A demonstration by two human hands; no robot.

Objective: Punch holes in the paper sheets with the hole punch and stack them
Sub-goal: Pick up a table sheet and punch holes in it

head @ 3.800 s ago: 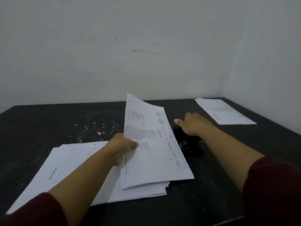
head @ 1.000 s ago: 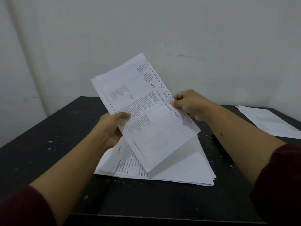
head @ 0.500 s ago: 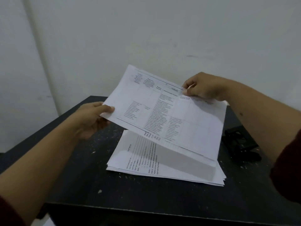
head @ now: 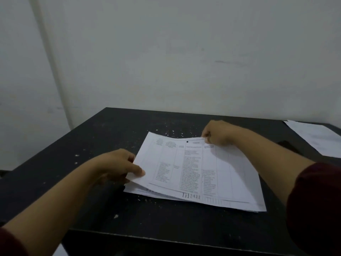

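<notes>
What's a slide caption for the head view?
Both hands, left hand and right hand, lower a punched sheet onto the paper stack.

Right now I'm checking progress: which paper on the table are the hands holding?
The top sheet with the printed table, held over the stack: left hand pinches its left edge, right hand its far edge. The separate paper at far right lies untouched.

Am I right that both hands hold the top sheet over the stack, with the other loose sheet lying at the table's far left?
Not quite: the head view shows the other loose sheet at the table's far right, not left. The rest holds: the left hand and right hand both hold the top sheet over the stack.
</notes>
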